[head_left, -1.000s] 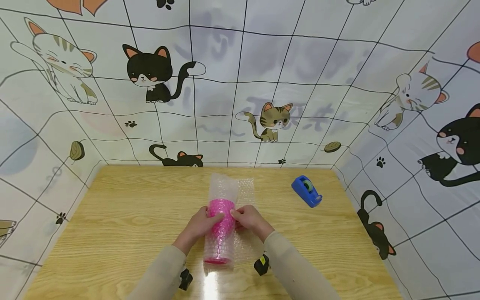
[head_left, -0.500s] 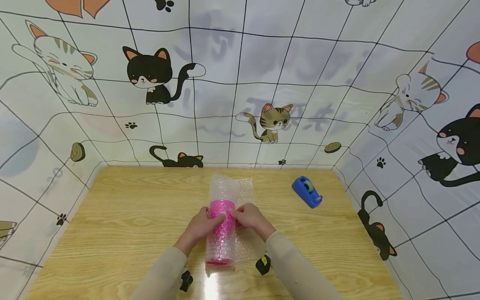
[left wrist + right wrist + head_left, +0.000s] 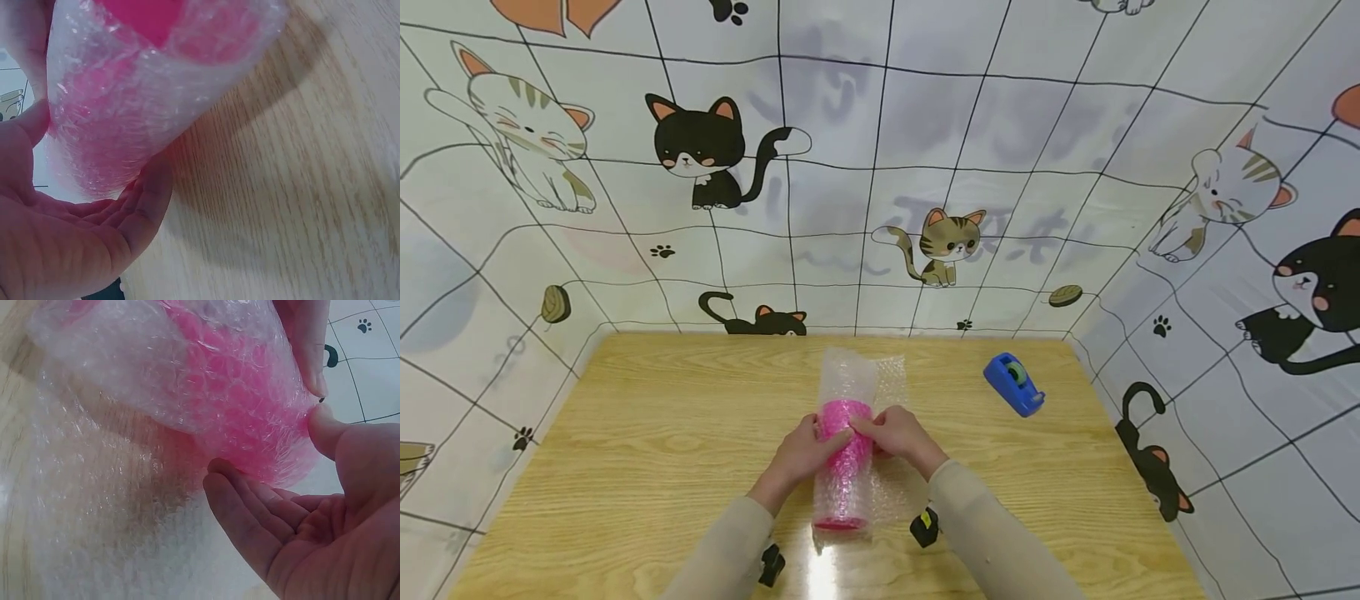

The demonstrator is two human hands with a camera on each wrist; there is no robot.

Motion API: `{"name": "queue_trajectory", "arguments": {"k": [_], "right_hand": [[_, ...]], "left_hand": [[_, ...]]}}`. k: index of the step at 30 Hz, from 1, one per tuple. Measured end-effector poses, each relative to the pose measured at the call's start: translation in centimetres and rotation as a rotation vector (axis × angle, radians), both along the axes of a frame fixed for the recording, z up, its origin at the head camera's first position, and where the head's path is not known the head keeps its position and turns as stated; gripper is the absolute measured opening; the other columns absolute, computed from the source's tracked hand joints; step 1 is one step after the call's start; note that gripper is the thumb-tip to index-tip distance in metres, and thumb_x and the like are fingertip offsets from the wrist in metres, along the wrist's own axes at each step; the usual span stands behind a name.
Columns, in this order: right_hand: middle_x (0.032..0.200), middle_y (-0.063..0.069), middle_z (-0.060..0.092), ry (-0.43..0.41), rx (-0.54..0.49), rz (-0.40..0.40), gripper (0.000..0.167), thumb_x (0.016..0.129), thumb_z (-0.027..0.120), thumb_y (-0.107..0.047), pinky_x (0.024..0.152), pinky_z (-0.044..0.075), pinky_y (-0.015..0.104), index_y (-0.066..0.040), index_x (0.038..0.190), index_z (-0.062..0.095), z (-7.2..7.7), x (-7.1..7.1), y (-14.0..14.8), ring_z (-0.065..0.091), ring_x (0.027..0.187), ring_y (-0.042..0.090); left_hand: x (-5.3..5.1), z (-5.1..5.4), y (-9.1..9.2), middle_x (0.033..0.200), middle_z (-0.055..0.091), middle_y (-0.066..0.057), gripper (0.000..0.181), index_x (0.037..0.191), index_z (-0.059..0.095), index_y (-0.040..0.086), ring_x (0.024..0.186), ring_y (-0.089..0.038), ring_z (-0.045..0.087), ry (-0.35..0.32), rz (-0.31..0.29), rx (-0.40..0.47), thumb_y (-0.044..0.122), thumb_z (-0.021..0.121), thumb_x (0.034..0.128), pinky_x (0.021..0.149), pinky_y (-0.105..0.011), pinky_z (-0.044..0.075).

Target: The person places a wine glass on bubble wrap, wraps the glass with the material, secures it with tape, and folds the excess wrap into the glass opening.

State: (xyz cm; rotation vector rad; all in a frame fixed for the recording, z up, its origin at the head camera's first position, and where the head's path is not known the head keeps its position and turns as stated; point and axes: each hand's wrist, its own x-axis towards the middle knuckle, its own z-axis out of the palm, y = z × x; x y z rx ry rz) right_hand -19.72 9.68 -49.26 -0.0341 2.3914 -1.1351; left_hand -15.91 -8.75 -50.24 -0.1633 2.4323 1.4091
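Note:
A pink cylinder point(image 3: 847, 461) lies rolled in clear bubble wrap point(image 3: 848, 375) at the middle of the table, its kind hidden by the layers. From the left, my left hand point(image 3: 797, 458) grips the roll, thumb on top. My right hand point(image 3: 906, 437) holds it from the right, its thumb close to the left thumb. The left wrist view shows fingers point(image 3: 147, 200) curling under the wrapped side. In the right wrist view, the fingers point(image 3: 240, 509) sit low against the roll, and a flat flap of bubble wrap point(image 3: 112, 506) spreads over the table.
A blue tape dispenser point(image 3: 1015, 383) stands on the wooden table point(image 3: 685, 417) at the back right. Cat-printed cloth point(image 3: 835, 192) hangs behind the table and along both sides. Black devices point(image 3: 924, 527) are strapped at the wrists.
The wrapped roll has shifted very slightly to the right. My right thumb has moved a little left across its top, toward the left thumb. Both hands keep their hold.

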Motion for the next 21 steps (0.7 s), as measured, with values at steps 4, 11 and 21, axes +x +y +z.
{"name": "queue_trajectory", "arguments": {"k": [4,11,21], "right_hand": [[0.083,0.015,0.069,-0.023,-0.019,0.015,0.052,0.093,0.057,-0.053,0.074,0.058,0.039,-0.003,0.083,0.068,-0.3,0.0,-0.2,0.068,0.077,0.027],[0.080,0.008,0.069,-0.078,-0.098,0.003,0.052,0.097,0.053,-0.048,0.076,0.060,0.038,0.001,0.096,0.069,-0.7,0.2,-0.3,0.070,0.078,0.024],[0.084,0.014,0.070,-0.146,-0.207,-0.023,0.052,0.100,0.049,-0.045,0.074,0.060,0.040,0.004,0.107,0.064,-1.6,0.4,-0.1,0.070,0.078,0.027]], "left_hand": [[-0.1,-0.4,-0.3,0.145,0.042,-0.032,0.091,0.148,0.027,-0.008,0.130,-0.048,0.046,-0.009,0.000,0.027,0.054,0.062,0.0894,0.104,-0.057,0.044],[-0.2,-0.2,-0.6,0.149,0.039,-0.030,0.086,0.151,0.023,-0.003,0.133,-0.048,0.043,-0.029,-0.018,0.074,0.050,0.058,0.0932,0.106,-0.060,0.041],[-0.3,0.0,-0.9,0.145,0.043,-0.031,0.080,0.153,0.023,0.004,0.130,-0.048,0.047,-0.027,-0.026,0.074,0.046,0.056,0.0936,0.104,-0.059,0.043]]}}
